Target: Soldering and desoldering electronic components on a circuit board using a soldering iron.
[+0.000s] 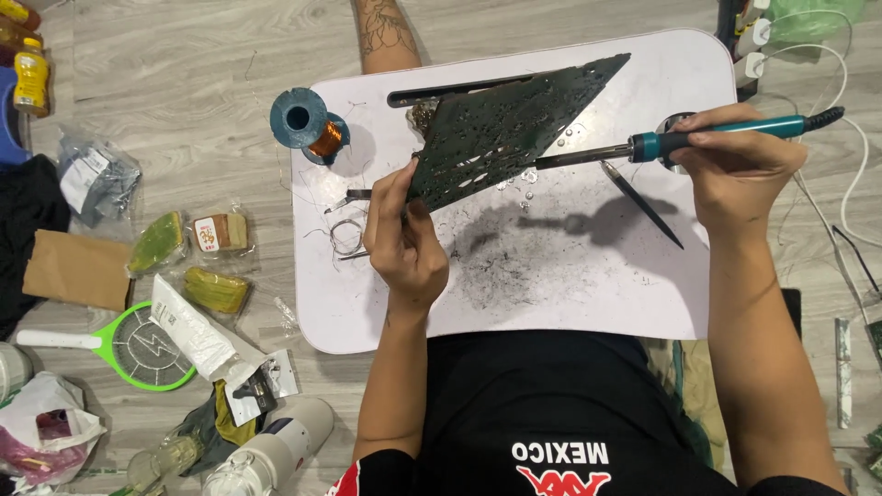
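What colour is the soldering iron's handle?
Teal, on the slim soldering iron in the head view.

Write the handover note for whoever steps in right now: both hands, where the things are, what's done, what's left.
Left hand: holds the dark green circuit board tilted above the white lap table.
Right hand: grips the teal-handled soldering iron, tip at the board's lower edge.
Nearby: copper wire spool at the table's far left corner, tweezers by the left hand, solder blobs and dark scorch marks on the tabletop.
Done: cannot tell.
Left: iron still at the board.

White lap table [643, 294], wire spool [308, 124], tweezers [354, 196], soot
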